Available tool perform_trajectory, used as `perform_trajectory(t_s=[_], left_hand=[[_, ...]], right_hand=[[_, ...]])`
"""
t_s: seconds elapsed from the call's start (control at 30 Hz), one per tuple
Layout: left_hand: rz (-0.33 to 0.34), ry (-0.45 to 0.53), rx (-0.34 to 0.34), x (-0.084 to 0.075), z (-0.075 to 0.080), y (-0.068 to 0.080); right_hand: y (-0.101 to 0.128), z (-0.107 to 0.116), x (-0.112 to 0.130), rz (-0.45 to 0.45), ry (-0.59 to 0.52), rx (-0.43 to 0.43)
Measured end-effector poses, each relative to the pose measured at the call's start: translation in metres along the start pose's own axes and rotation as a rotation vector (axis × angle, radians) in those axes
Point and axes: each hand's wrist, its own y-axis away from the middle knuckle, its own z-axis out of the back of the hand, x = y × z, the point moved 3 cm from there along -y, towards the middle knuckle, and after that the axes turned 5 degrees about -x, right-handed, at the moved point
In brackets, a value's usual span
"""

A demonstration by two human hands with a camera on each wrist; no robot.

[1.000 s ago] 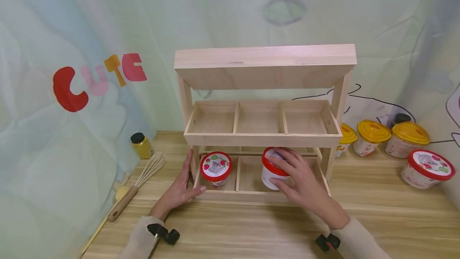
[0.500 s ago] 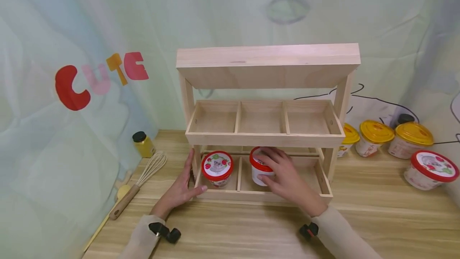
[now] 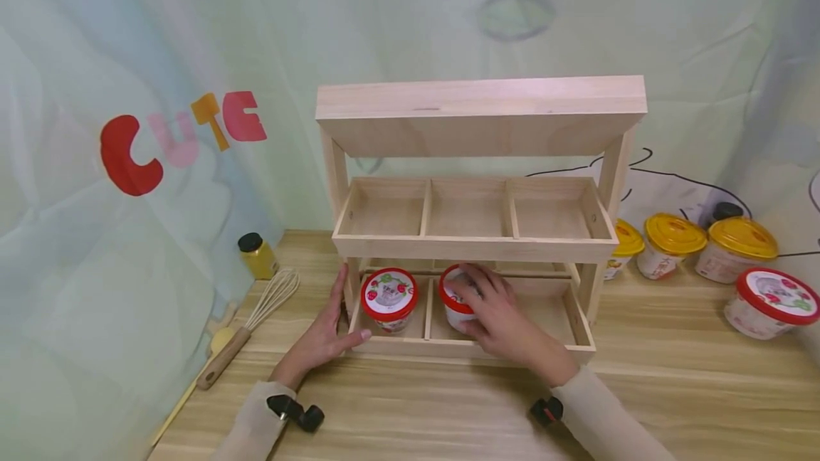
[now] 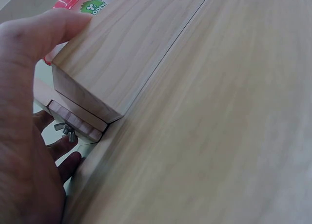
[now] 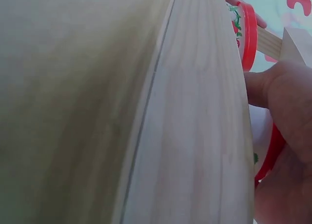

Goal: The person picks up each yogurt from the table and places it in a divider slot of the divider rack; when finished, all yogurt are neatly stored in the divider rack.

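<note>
A three-tier wooden rack (image 3: 470, 247) stands on the table. In the left compartment of its bottom tray stands a red-lidded cup (image 3: 389, 295). My right hand (image 3: 492, 306) grips a second red-lidded cup (image 3: 450, 289) from above, in the middle compartment; its fingers cover most of the lid. My left hand (image 3: 328, 326) holds the tray's front left corner, thumb on the front rail and fingers along the side. The left wrist view shows that hand (image 4: 24, 117) wrapped round the rack corner (image 4: 112, 63). The right wrist view shows my right hand (image 5: 285, 102) beside a red lid rim (image 5: 247, 36).
Three yellow-lidded cups (image 3: 669, 244) and one red-lidded cup (image 3: 771, 301) sit on the table to the right of the rack. A whisk (image 3: 256, 319) and a small yellow jar (image 3: 256, 256) lie to the left. A curtain hangs close behind.
My right hand has carried the cup to the left and down, from near the right compartment into the middle one. The left hand has stayed on the rack corner.
</note>
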Motion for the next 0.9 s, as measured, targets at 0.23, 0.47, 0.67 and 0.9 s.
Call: perform_trajectory(t_s=[0.23, 0.47, 0.67, 0.9], left_hand=[[-0.02, 0.006, -0.014, 0.001, 0.001, 0.0], [-0.018, -0.006, -0.012, 0.002, 0.001, 0.001], [0.013, 0.005, -0.009, 0.001, 0.002, 0.006], [0.019, -0.005, -0.004, 0.0, 0.001, 0.002]], right_hand=[[0.006, 0.003, 0.003, 0.046, -0.038, -0.033], [0.008, 0.009, 0.001, 0.034, -0.111, -0.083], [0.017, 0.024, -0.001, 0.032, -0.155, -0.114], [0.043, 0.056, -0.011, 0.021, -0.099, -0.19]])
